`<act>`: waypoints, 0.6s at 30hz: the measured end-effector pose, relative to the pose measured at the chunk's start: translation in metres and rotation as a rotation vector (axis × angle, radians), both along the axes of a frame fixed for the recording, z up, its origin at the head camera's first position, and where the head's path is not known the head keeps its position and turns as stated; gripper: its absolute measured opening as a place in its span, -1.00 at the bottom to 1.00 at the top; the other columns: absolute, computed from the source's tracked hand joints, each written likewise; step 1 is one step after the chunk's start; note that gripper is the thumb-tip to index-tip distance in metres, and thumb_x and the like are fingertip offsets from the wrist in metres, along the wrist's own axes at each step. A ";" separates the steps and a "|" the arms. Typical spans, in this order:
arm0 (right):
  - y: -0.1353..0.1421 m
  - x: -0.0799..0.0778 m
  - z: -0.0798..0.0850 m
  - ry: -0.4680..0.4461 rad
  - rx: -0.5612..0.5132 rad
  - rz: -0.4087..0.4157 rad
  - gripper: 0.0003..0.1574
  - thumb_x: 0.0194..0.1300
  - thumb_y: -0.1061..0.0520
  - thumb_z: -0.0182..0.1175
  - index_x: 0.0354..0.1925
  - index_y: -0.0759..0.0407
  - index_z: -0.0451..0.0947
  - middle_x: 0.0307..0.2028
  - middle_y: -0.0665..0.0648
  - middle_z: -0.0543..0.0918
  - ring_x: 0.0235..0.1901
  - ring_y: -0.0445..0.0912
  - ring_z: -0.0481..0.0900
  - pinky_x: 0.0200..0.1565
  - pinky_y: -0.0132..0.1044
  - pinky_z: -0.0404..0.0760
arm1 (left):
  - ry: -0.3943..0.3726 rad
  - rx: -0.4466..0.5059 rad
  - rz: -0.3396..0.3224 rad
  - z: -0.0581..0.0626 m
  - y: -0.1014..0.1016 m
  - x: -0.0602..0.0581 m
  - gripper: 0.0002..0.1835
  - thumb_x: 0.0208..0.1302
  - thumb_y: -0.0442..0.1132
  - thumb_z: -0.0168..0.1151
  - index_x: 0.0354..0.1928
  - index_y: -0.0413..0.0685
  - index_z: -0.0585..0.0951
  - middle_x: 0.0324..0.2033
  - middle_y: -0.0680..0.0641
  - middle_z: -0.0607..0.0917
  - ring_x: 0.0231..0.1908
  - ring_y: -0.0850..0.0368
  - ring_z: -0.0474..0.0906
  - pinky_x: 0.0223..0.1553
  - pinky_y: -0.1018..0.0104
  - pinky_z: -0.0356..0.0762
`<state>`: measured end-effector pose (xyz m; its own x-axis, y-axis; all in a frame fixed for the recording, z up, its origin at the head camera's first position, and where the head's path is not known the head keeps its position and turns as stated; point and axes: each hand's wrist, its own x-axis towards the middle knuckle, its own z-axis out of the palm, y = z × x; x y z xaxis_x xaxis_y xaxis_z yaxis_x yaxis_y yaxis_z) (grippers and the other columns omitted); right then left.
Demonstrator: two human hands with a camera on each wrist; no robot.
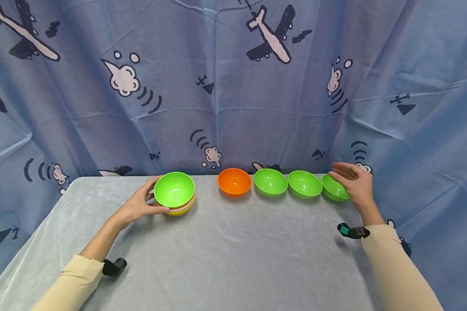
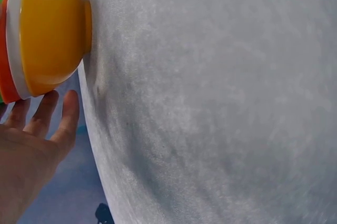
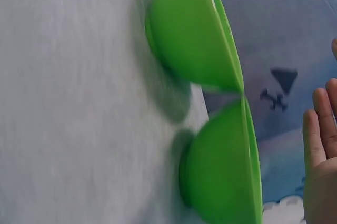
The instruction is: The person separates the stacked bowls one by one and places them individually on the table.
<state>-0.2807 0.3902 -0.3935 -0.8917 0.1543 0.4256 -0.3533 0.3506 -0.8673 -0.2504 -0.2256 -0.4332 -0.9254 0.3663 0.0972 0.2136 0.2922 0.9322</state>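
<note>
**Partner:** What does your left hand (image 1: 141, 204) have?

**Me:** It grasps a stack of bowls (image 1: 174, 191), left of the lone orange bowl (image 1: 235, 182) — thumb on the near side, fingers round the far side. The top bowl is bright, glossy green, mouth up, with other coloured rims peeking out below it.

**Partner:** And the right hand (image 1: 357, 183)?

**Me:** Its grip is released. I see it well to the right of the orange bowl, over the last of three shiny green bowls in line with it: the nearest (image 1: 270, 182) just beside the orange one, then the middle one (image 1: 305, 184), then the end one (image 1: 334, 191), partly covered by the hand. I can't tell whether any finger touches that rim.

**Partner:** What do the wrist feeds add?

**Me:** The left one shows the stack side-on: a smooth yellow bowl (image 2: 52, 34) outermost with its foot ring near the grey table (image 1: 233, 255), then a white layer (image 2: 16, 40), an orange layer (image 2: 6, 66) and a sliver of green. From the head I get only thin edges of those, but the whole row on both sides of the orange bowl. The right feed shows green bowls' outer walls — and straight fingers (image 3: 314, 139) apart from them.
</note>
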 end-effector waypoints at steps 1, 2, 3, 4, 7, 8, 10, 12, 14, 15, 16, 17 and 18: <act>-0.006 0.000 0.002 0.005 0.004 0.017 -0.43 0.10 0.29 0.36 0.07 0.47 0.45 -0.01 0.30 0.57 -0.09 -0.07 0.57 -0.19 -0.51 0.54 | 0.000 0.000 0.000 0.000 0.000 0.000 0.08 -0.08 -0.20 0.52 0.44 0.16 0.04 0.36 -0.10 0.07 0.26 -0.21 0.16 0.06 -0.03 0.40; -0.012 0.000 0.003 0.011 -0.001 0.038 -0.43 0.10 0.31 0.35 0.07 0.50 0.45 -0.02 0.32 0.57 -0.10 -0.07 0.58 -0.19 -0.50 0.54 | 0.003 0.002 -0.003 0.000 0.000 0.000 0.08 -0.08 -0.20 0.52 0.43 0.14 0.05 0.36 -0.10 0.08 0.26 -0.21 0.17 0.06 -0.03 0.40; -0.018 -0.001 0.005 0.018 -0.002 0.057 -0.44 0.10 0.32 0.34 0.06 0.51 0.45 -0.03 0.32 0.57 -0.11 -0.07 0.58 -0.18 -0.49 0.54 | 0.007 0.003 -0.008 0.000 0.000 0.000 0.08 -0.08 -0.21 0.52 0.43 0.13 0.05 0.35 -0.11 0.09 0.26 -0.21 0.17 0.06 -0.03 0.40; -0.024 -0.001 0.005 0.021 -0.005 0.074 -0.45 0.10 0.32 0.34 0.05 0.52 0.44 -0.04 0.31 0.58 -0.12 -0.08 0.59 -0.18 -0.49 0.54 | 0.011 0.005 -0.011 -0.001 0.000 -0.001 0.07 -0.08 -0.22 0.53 0.43 0.12 0.05 0.35 -0.11 0.10 0.25 -0.21 0.17 0.06 -0.03 0.40; -0.041 -0.005 0.008 0.029 -0.020 0.126 -0.48 0.10 0.35 0.33 0.03 0.54 0.45 -0.06 0.31 0.59 -0.13 -0.07 0.60 -0.17 -0.45 0.56 | 0.024 0.013 -0.022 -0.001 0.001 -0.001 0.06 -0.08 -0.24 0.53 0.42 0.08 0.06 0.33 -0.12 0.14 0.25 -0.20 0.18 0.07 -0.05 0.38; -0.048 -0.006 0.008 0.030 -0.022 0.140 -0.48 0.11 0.35 0.33 0.03 0.54 0.45 -0.06 0.31 0.59 -0.13 -0.06 0.60 -0.17 -0.44 0.56 | 0.026 0.015 -0.027 -0.001 0.001 -0.001 0.06 -0.08 -0.25 0.52 0.42 0.07 0.06 0.32 -0.12 0.14 0.25 -0.20 0.18 0.07 -0.06 0.37; -0.060 -0.009 0.010 0.029 -0.022 0.162 -0.50 0.12 0.34 0.33 0.02 0.53 0.46 -0.06 0.35 0.58 -0.13 -0.05 0.60 -0.17 -0.43 0.56 | 0.021 0.019 -0.023 -0.002 0.001 -0.002 0.07 -0.09 -0.26 0.53 0.42 0.09 0.06 0.32 -0.11 0.16 0.25 -0.18 0.19 0.08 -0.06 0.36; -0.072 -0.011 0.010 0.032 -0.023 0.188 -0.50 0.13 0.33 0.32 0.02 0.53 0.46 -0.04 0.43 0.54 -0.13 -0.03 0.60 -0.16 -0.42 0.56 | 0.014 0.026 -0.020 -0.003 0.001 -0.001 0.07 -0.09 -0.27 0.52 0.42 0.09 0.06 0.32 -0.10 0.16 0.25 -0.17 0.19 0.09 -0.06 0.35; -0.083 -0.014 0.010 0.035 -0.016 0.213 -0.51 0.14 0.32 0.31 0.02 0.52 0.47 -0.04 0.48 0.51 -0.13 -0.01 0.60 -0.16 -0.41 0.57 | 0.007 0.026 -0.017 -0.003 0.001 -0.001 0.07 -0.08 -0.26 0.52 0.43 0.09 0.05 0.32 -0.10 0.15 0.25 -0.17 0.19 0.10 -0.06 0.34; -0.088 -0.015 0.010 0.037 -0.011 0.226 -0.52 0.14 0.32 0.31 0.02 0.52 0.47 -0.03 0.50 0.49 -0.12 0.00 0.59 -0.16 -0.41 0.57 | 0.001 0.027 -0.013 -0.003 0.001 -0.001 0.07 -0.09 -0.26 0.53 0.43 0.10 0.05 0.32 -0.10 0.16 0.25 -0.17 0.19 0.10 -0.06 0.33; -0.093 -0.016 0.009 0.038 -0.002 0.240 -0.52 0.15 0.32 0.31 0.02 0.51 0.47 -0.03 0.50 0.50 -0.12 0.02 0.59 -0.16 -0.40 0.57 | -0.002 0.024 -0.013 -0.003 0.001 -0.001 0.08 -0.08 -0.26 0.52 0.43 0.10 0.04 0.32 -0.10 0.15 0.25 -0.17 0.19 0.10 -0.06 0.33; -0.098 -0.018 0.009 0.040 0.009 0.252 -0.52 0.15 0.32 0.31 0.02 0.51 0.47 -0.03 0.50 0.50 -0.11 0.04 0.58 -0.16 -0.40 0.57 | -0.004 0.022 -0.012 -0.003 0.001 -0.001 0.08 -0.08 -0.25 0.52 0.43 0.10 0.04 0.32 -0.10 0.15 0.24 -0.17 0.19 0.10 -0.06 0.33; -0.102 -0.018 0.008 0.039 0.022 0.263 -0.53 0.15 0.31 0.31 0.02 0.49 0.48 -0.03 0.49 0.50 -0.10 0.07 0.57 -0.16 -0.40 0.57 | -0.008 0.019 -0.011 -0.003 0.001 -0.002 0.08 -0.09 -0.24 0.53 0.43 0.11 0.04 0.32 -0.09 0.16 0.24 -0.17 0.20 0.10 -0.06 0.33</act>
